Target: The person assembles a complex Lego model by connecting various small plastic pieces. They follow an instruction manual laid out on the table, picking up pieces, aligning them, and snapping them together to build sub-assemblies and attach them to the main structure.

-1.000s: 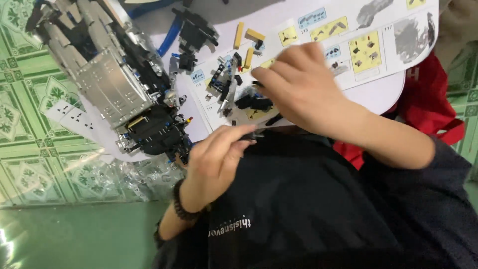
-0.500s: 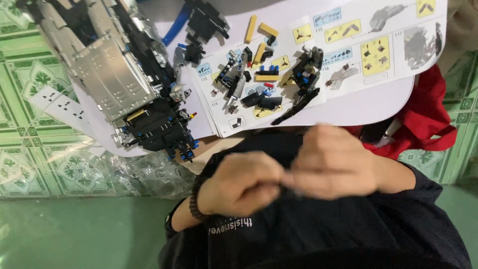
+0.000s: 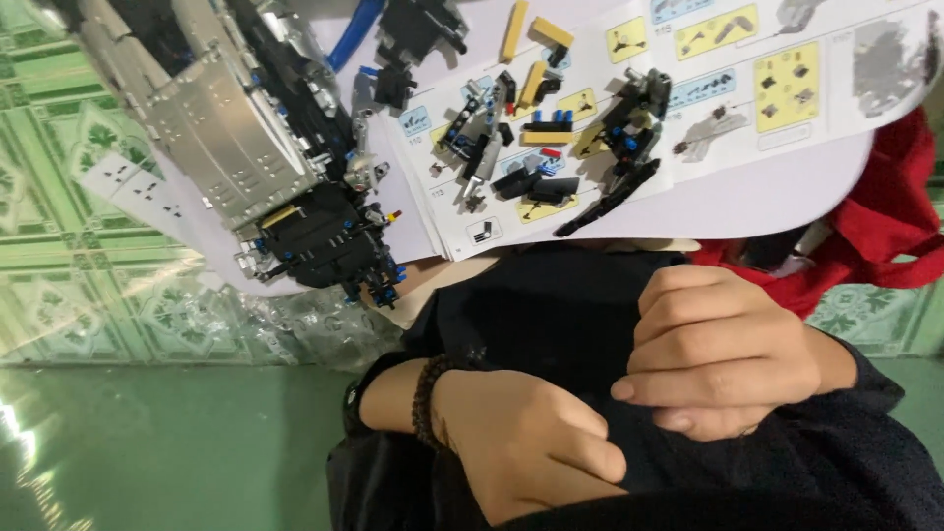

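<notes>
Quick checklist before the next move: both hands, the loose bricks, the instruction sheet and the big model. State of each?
1. Left hand free to reach: cannot tell; it is curled over the black garment, its fingers hiding whatever it may hold.
2. Right hand free: cannot tell; it is closed in a loose fist.
3. Small loose black, grey and yellow building bricks in view: ok; they lie scattered on the sheet.
4. White printed instruction sheet readable: not ok; bricks cover part of it.
5. Large grey and black brick-built model clear of both hands: ok; it sits apart from them.
</notes>
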